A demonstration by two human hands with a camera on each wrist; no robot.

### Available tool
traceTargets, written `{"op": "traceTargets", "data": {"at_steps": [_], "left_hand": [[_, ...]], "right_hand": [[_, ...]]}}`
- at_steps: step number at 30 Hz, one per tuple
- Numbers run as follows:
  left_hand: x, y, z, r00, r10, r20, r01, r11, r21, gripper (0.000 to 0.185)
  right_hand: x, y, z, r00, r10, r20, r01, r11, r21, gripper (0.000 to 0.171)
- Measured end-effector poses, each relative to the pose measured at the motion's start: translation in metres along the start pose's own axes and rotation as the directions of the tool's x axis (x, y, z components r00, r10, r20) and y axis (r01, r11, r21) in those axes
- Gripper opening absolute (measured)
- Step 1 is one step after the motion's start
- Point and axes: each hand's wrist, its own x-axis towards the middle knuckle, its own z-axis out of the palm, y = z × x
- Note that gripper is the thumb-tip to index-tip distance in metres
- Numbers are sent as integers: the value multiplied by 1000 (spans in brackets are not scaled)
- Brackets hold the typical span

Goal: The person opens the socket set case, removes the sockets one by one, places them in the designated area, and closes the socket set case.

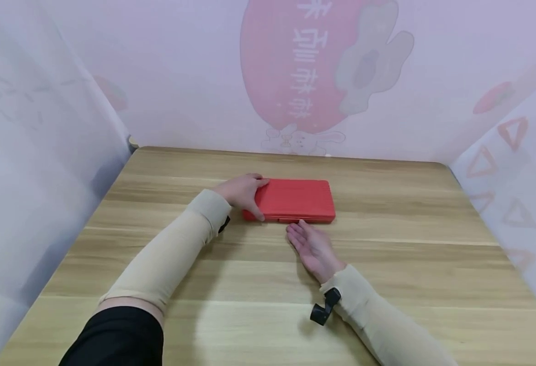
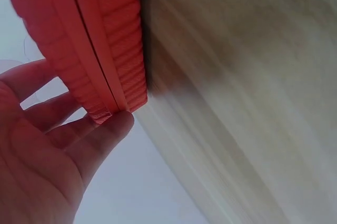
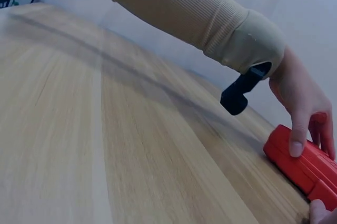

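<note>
A closed red plastic case (image 1: 297, 198) lies flat on the wooden table. My left hand (image 1: 242, 192) grips its left end, the thumb on the front edge and the fingers over the far side. The left wrist view shows ribbed side walls on the case (image 2: 113, 29) and a seam between its two halves. Palm up, my right hand (image 1: 315, 249) reaches to the front edge with its fingers extended. Its fingertips are at the latch (image 3: 322, 192), where the right wrist view shows only a small part of them.
The wooden table (image 1: 386, 284) extends around the case. Printed white cloth (image 1: 181, 76) hangs behind it and at both sides. A small black camera mount (image 1: 324, 306) sticks out from the right wrist, and another (image 3: 239, 92) from the left.
</note>
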Motion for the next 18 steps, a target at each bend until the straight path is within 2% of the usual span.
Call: {"op": "traceTargets", "data": {"at_steps": [3,9,18], "left_hand": [[-1,-1,-2,1000,1,8,-1,1000,-14,108],[-5,-3,-6,1000,-1,29,2,998,-60,105],[-2,-2,-4,1000,13,15,-12,999,-53,104]], "right_hand": [[4,4,6,1000,-15,-25,16,999,40,56],[10,7,13,999,-10,-44,13,998,54,56],[13,7,15,995,-28,-92,30,999,17,43]]}}
